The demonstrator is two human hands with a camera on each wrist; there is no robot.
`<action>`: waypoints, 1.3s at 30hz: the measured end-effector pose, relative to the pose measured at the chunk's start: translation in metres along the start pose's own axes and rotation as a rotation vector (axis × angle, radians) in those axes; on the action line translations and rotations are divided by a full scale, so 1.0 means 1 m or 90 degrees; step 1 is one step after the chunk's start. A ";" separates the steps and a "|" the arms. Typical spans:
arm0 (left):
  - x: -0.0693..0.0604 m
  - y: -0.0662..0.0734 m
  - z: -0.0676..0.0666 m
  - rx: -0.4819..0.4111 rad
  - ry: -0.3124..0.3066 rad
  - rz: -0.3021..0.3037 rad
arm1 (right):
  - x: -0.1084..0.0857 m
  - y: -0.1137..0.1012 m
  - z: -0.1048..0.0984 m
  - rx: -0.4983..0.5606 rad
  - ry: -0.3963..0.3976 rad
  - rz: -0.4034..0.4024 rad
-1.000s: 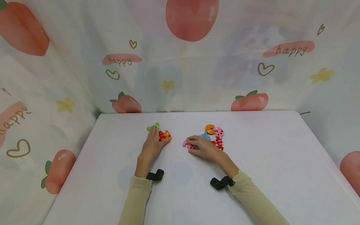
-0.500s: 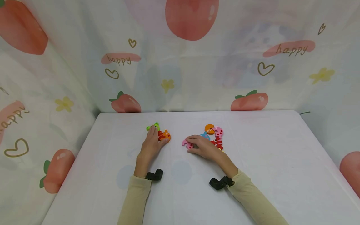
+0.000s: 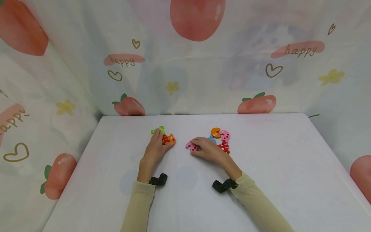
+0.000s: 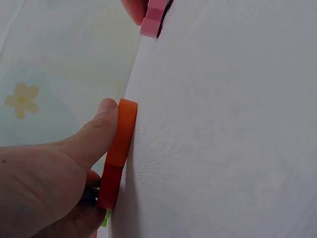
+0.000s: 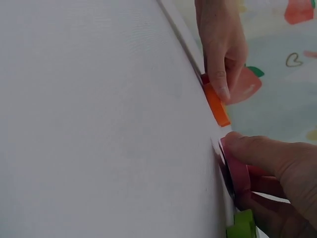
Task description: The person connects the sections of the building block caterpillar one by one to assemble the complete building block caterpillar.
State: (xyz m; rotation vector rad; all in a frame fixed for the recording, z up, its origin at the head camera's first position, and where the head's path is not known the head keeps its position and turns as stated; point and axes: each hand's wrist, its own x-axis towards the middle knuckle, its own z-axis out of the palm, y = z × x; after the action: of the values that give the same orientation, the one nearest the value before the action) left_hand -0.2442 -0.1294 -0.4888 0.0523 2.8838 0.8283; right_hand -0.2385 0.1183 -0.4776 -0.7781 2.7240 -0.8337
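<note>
My left hand (image 3: 154,149) rests with its fingers over a group of flat puzzle pieces. Among them a green piece (image 3: 161,129), a red striped piece (image 3: 165,139) and an orange piece (image 3: 171,140) show past it; in the left wrist view the thumb touches the edge of the orange piece (image 4: 125,130). My right hand (image 3: 207,149) pinches a pink spotted puzzle piece (image 3: 191,146) between thumb and fingers. The right wrist view shows this pink piece (image 5: 237,171) edge-on, close to the table surface. Its far part is hidden by the fingers.
Right of the right hand lie an orange-brown piece (image 3: 215,132), another pink spotted piece (image 3: 225,135), red pieces (image 3: 224,147) and a partly hidden blue piece (image 3: 212,139). They lie on a white table (image 3: 261,180). A printed curtain (image 3: 197,71) stands behind it.
My right hand has shifted slightly left with the pink spotted piece, toward the left group. My left hand stays on its pieces.
</note>
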 end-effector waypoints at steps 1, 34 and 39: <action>0.000 0.000 0.000 -0.003 0.000 -0.001 | 0.003 -0.001 0.000 0.005 0.003 -0.004; 0.001 -0.005 -0.003 0.008 0.010 0.057 | 0.102 -0.025 0.018 -0.018 -0.001 -0.090; 0.001 -0.004 -0.004 0.005 0.005 0.053 | 0.102 -0.026 0.017 -0.037 -0.006 -0.107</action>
State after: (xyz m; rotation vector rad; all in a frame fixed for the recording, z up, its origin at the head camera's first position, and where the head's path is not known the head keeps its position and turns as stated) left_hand -0.2457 -0.1345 -0.4876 0.1708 2.9095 0.8332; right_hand -0.3086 0.0377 -0.4797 -1.0316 2.7145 -0.7833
